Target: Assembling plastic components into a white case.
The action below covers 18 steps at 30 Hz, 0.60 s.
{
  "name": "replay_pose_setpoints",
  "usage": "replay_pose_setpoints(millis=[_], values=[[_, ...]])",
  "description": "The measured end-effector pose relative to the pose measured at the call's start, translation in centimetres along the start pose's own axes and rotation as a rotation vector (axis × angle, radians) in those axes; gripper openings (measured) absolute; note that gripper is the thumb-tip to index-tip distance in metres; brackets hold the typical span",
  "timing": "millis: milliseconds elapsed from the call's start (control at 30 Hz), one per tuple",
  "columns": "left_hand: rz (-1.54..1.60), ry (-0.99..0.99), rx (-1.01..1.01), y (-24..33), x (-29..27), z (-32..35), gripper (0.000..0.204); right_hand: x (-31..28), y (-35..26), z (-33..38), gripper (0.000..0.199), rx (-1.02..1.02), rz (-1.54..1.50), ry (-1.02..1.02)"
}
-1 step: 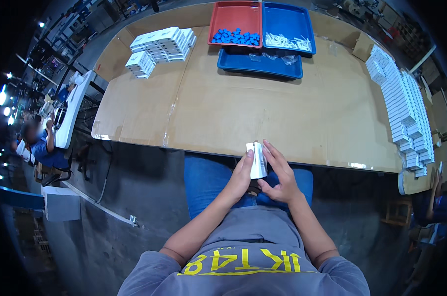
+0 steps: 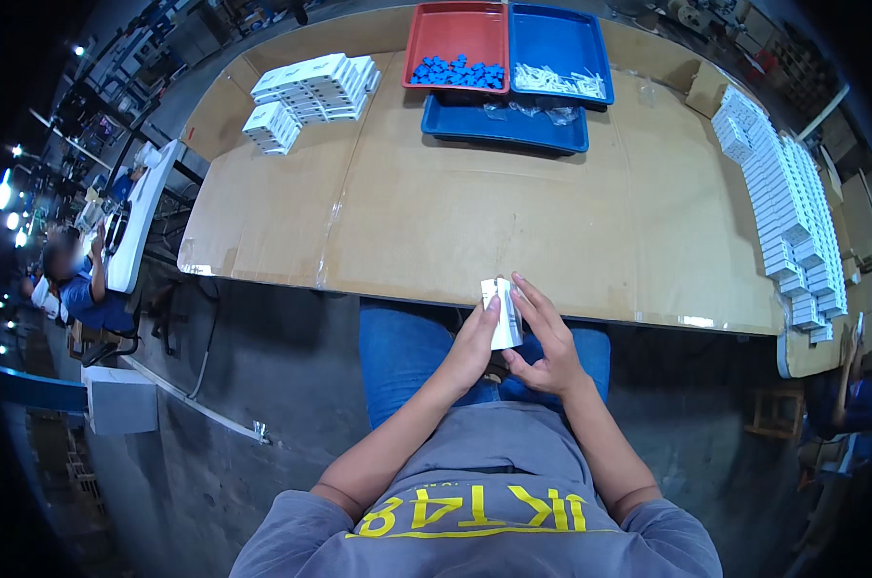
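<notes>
Above my lap, just off the table's near edge, I hold a small white box [image 2: 504,330] between both hands. My left hand [image 2: 468,354] is closed on the box's left side, its thumb lying over the face. On the opposite side, my right hand [image 2: 548,349] grips with the thumb low and the fingers along the upper right. Its fingers hide part of the box, so I cannot tell whether an end is open.
A cardboard-covered table [image 2: 474,222] spreads ahead. White boxes [image 2: 311,87] are stacked far left; more stacks [image 2: 787,212] line the right edge. At the back, a red tray [image 2: 455,34] holds blue pieces, a blue tray [image 2: 561,48] white sticks, and another blue tray [image 2: 503,125] clear plastic.
My left thumb has shifted slightly to the right over the white box, and the box has turned a little. Both hands keep their hold.
</notes>
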<state>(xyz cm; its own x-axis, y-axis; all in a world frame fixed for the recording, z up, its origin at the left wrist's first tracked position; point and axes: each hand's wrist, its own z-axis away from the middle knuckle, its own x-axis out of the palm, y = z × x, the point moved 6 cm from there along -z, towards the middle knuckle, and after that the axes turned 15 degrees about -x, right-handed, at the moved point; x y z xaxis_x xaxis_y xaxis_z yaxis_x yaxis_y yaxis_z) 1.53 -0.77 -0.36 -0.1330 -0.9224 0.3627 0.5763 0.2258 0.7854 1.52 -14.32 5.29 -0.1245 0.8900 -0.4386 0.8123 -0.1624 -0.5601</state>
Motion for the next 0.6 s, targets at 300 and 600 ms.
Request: replay_pose_setpoints(millis=[300, 600], values=[[0.008, 0.130, 0.027, -0.1, 1.7, -0.3, 0.067, -0.3, 0.3, 0.5, 0.059, -0.133, 0.174, 0.035], [-0.039, 0.200, 0.075, 0.8, 2.0, -0.8, 0.059, 0.8, 1.1, 0.9, 0.045, -0.047, 0.180, 0.041]])
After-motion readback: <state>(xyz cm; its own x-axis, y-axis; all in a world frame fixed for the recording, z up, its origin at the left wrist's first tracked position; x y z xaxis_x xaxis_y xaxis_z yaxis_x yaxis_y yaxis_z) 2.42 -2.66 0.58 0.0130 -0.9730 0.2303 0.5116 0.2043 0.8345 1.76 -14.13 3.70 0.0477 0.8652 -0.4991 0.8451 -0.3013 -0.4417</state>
